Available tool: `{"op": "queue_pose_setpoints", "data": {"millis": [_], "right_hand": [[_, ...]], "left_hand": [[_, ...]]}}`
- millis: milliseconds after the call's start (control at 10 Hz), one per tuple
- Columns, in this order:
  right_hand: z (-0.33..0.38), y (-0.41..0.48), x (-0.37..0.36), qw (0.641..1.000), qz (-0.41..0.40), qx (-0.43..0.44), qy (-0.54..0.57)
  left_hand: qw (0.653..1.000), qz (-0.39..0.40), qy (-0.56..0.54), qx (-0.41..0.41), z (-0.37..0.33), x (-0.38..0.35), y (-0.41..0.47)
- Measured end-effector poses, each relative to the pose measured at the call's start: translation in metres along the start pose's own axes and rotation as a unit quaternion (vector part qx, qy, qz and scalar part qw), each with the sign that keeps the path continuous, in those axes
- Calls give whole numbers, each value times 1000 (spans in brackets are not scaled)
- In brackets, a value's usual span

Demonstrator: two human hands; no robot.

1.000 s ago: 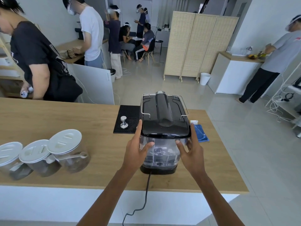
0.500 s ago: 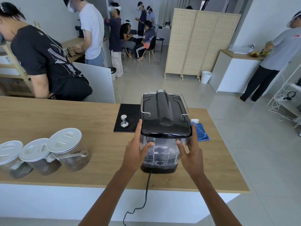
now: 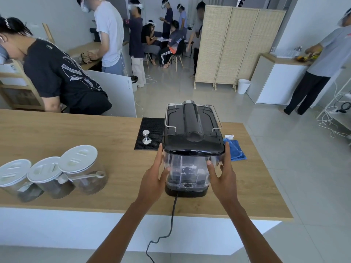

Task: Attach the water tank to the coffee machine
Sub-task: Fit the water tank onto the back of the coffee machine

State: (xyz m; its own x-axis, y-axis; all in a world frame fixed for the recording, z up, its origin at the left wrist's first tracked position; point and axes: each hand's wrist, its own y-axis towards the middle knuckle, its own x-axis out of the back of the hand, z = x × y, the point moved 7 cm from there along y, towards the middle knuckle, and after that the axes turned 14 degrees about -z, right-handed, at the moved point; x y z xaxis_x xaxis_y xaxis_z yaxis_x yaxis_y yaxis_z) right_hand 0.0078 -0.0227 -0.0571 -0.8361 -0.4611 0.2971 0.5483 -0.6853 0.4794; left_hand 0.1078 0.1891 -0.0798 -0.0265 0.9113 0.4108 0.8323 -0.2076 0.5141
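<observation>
1. Where I'm at: my left hand (image 3: 154, 179) and right hand (image 3: 223, 175) are both pressed flat on the sides of the clear tank (image 3: 187, 171), fingers spread, thumbs on its near face. The tank sits at the back of the machine (image 3: 192, 133), just under the black lid, centre of the frame, and looks pretty much seated on the base.
2. Main worry: I can't tell if it's fully down on the valve. If it's sitting a bit cocked and I let go, I'd guess it leaks or the pump sucks air.
3. If I shove too hard the whole machine could slide toward the far edge of the counter (image 3: 76, 133), since nothing braces it.
4. The cord (image 3: 171, 219) hangs off the near edge right between my arms. Snag it pulling back and the machine gets yanked.
5. Clear plastic is slick, so a squeeze that's uneven could tilt it.
</observation>
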Motion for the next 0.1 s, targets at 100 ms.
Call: {"op": "queue_pose_setpoints", "data": {"millis": [100], "right_hand": [[-16,-9,6,1000,-2,14,-21]], "left_hand": [[999,11,26,15,10,0,-18]]}}
